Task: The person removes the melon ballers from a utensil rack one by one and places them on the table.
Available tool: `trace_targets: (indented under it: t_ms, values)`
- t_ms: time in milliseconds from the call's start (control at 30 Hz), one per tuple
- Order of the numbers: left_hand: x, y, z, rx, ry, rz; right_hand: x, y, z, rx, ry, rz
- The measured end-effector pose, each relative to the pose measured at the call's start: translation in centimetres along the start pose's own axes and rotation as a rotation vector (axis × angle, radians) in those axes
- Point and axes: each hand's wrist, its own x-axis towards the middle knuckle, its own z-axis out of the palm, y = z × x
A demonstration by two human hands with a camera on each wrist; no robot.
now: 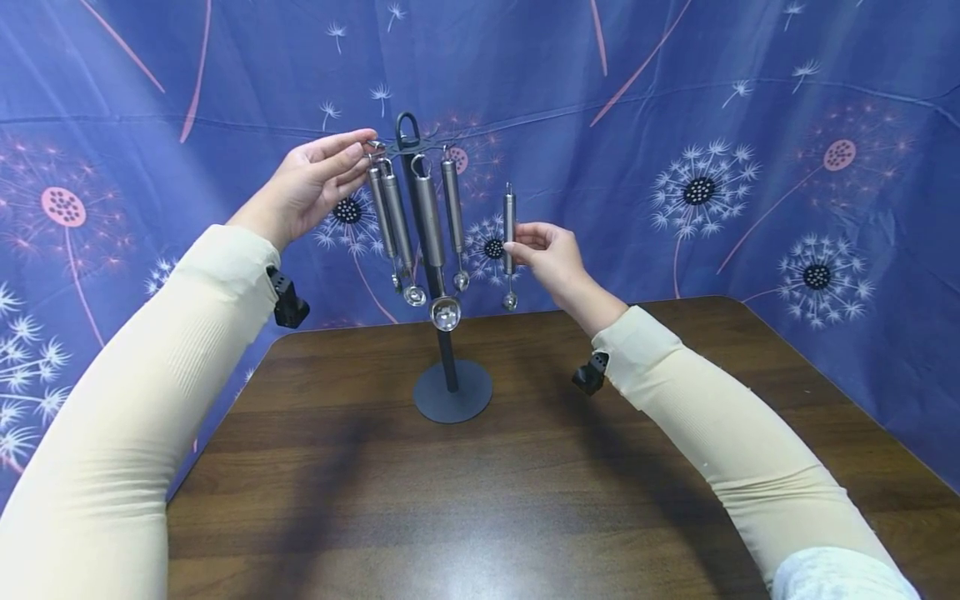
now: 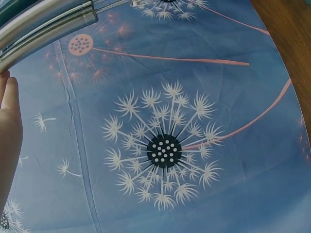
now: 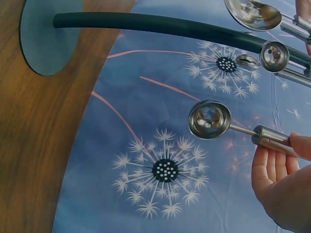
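Note:
A dark metal stand (image 1: 447, 358) carries several steel measuring spoons (image 1: 430, 218) hanging by hooks from its top. My left hand (image 1: 311, 179) is at the top left of the stand, thumb and forefinger pinching its rim beside a hook; the exact contact is partly hidden. To the right of the stand, apart from it, my right hand (image 1: 551, 258) pinches another steel measuring spoon (image 1: 510, 233) by its thick handle, upright with the bowl down. In the right wrist view its deep round bowl (image 3: 210, 119) shows clearly. Only some left fingers (image 2: 10, 94) appear in the left wrist view.
The stand's round base (image 1: 452, 400) rests on a brown wooden table (image 1: 480, 500), near its back edge. Behind hangs a blue cloth (image 1: 585, 150) with a dandelion print. Hanging spoons (image 3: 274, 56) are close to the held one.

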Motion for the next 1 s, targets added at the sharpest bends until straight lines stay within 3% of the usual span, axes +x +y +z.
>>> trace_targets:
  t_ms: [667,1000]
  values:
    - [-0.6,0.3,0.2,0.043,0.066,0.022,-0.5,1.8,-0.6,-0.097,0.007,0.027]
    - [-0.8,-0.1,-0.1,0.012,0.031,0.026,-1.1,2.7,-0.8,-0.110,0.009,0.090]
